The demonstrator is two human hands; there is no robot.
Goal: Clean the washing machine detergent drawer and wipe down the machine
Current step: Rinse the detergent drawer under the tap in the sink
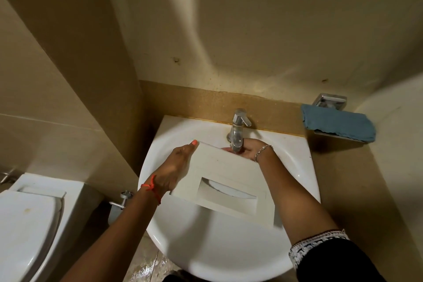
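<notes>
The white detergent drawer [229, 174] is held over the white sink [206, 247], its flat front panel with the recessed handle facing up at me. My left hand [176, 165] grips the drawer's left edge, thumb on its top corner. My right hand [249, 150] reaches behind the drawer's far edge, under the spout of the chrome tap [238, 130]; its fingers are mostly hidden, so I cannot tell what they hold. The drawer's compartments are hidden behind the panel.
A folded blue cloth [338, 125] lies on a chrome wall shelf at the right of the sink. A white toilet [29, 224] with its lid down stands at the lower left. A chrome valve [121, 201] sticks out beside the sink. Beige walls close in behind and left.
</notes>
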